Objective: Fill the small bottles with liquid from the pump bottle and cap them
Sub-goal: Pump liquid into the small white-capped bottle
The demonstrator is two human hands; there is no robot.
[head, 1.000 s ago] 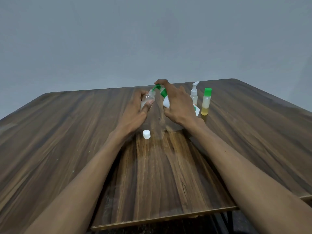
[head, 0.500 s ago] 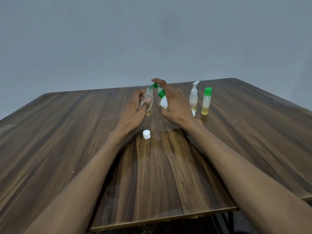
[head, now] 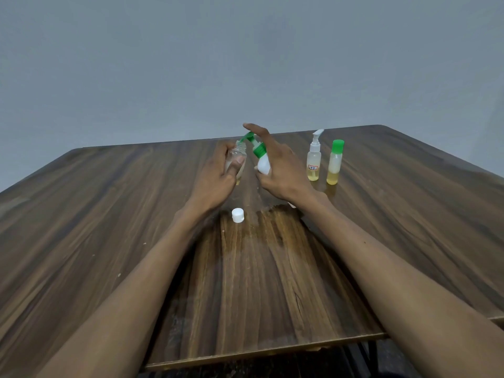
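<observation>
My left hand (head: 218, 175) grips a small clear bottle (head: 236, 159) with its neck open, held above the table's middle. My right hand (head: 281, 170) holds the white pump bottle (head: 263, 163) with the green pump head (head: 249, 137); its forefinger lies on top of the pump, and the green spout points into the small bottle's mouth. A little yellow liquid shows at the small bottle's base. A loose white cap (head: 237, 215) lies on the table just in front of my left wrist.
To the right stand a small bottle with a white pump top (head: 314, 159) and a green-capped small bottle (head: 335, 163), both holding yellow liquid. The wooden table (head: 109, 214) has a lighter patch in the middle; its front edge is near me.
My right forefinger has lifted with the pump head, which now stands higher. Both bottles have come slightly more upright. The white cap has not moved.
</observation>
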